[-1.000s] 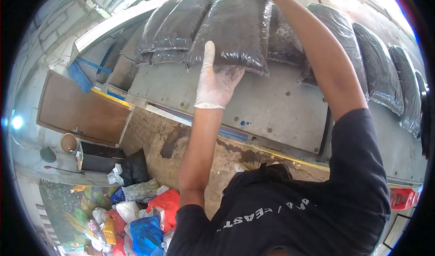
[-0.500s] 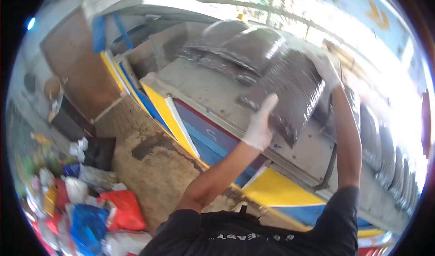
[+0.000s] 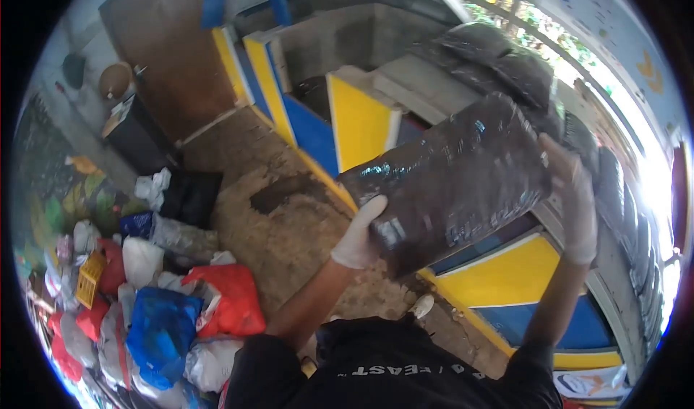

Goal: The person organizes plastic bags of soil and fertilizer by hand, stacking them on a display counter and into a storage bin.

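Observation:
I hold a packed plastic bag of dark material point(image 3: 455, 181) in the air, tilted, between my two gloved hands. At its near left end is my left hand point(image 3: 360, 235), thumb on the upper face and the other fingers hidden beneath. My right hand point(image 3: 575, 199) grips the opposite end, its fingers partly hidden behind the edge. Behind the held bag, more dark filled bags point(image 3: 499, 58) lie stacked on the concrete ledge point(image 3: 416, 83).
Yellow and blue panels point(image 3: 361, 123) front the ledge. A row of filled bags point(image 3: 618, 192) continues to the right. On the floor at left lie a red bag point(image 3: 235, 300), a blue bag point(image 3: 163, 329) and other sacks. A brown door point(image 3: 170, 54) stands at the back left.
The bag has come up off the ledge and toward me, turning from steeply slanted to more nearly level. Both hands have stayed on it. My view has swung to the left.

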A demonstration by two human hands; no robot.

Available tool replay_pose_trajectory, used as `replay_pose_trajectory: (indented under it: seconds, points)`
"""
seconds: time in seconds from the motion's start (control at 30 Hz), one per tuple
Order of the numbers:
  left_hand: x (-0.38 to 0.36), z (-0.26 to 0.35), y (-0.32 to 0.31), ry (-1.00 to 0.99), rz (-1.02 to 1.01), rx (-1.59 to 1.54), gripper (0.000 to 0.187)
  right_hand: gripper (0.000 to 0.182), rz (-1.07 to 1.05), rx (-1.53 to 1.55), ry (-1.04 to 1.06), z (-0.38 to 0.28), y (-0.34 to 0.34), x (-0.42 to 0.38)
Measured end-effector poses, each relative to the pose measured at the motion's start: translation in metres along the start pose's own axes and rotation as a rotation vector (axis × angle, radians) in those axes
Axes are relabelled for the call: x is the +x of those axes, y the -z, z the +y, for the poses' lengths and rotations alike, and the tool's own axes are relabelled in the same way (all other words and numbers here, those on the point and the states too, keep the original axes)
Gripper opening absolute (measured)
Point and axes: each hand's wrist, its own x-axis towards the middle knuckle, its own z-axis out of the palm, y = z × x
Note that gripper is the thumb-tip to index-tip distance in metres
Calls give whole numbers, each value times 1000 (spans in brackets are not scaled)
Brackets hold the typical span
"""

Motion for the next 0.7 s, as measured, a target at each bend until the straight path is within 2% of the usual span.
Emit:
replay_pose_trajectory:
  seconds: [0.07, 0.1, 0.13, 0.23, 0.27, 0.3, 0.33, 0.37, 0.43, 0.47, 0.53, 0.57, 0.6, 0.7]
  points:
    - [-59, 35, 57, 14, 124, 0, 63, 74, -83, 61, 59, 29, -64, -18]
    - [-91, 50, 85, 48, 219, -6, 64, 77, -118, 58, -19, 50, -101, -27]
    - [-123, 64, 110, 34, 258, -1, 64, 74, -180, 410, -94, 72, -142, -37]
    - [-203, 87, 155, 23, 450, 59, 67, 68, -268, 722, -391, 100, -266, -64]
    - [-225, 88, 160, -29, 585, 46, 67, 59, -287, 684, -471, 108, -299, -71]
    - [-248, 89, 167, -75, 713, 44, 68, 52, -310, 695, -457, 135, -336, -80]
    - [-274, 80, 201, -104, 802, 61, 69, 46, -324, 709, -432, 153, -367, -84]
    - [-292, 73, 217, -195, 804, -50, 61, 46, -311, 732, -443, 150, -386, -80]
    - [-310, 82, 213, -275, 878, 38, 61, 38, -536, 530, -501, 139, -427, -71]
    - [-317, 84, 215, -342, 909, 81, 62, 38, -518, 557, -515, 145, -449, -69]
    - [-327, 94, 217, -363, 1022, 7, 68, 38, -739, 557, -650, 162, -498, -65]
    - [-344, 106, 231, -298, 1069, 49, 71, 40, -761, 677, -679, 162, -517, -56]
    - [-345, 109, 246, -408, 1096, 88, 77, 40, -753, 701, -685, 160, -539, -45]
    - [-335, 150, 264, -426, 1074, 86, 76, 40, -839, 793, -719, 145, -603, 8]
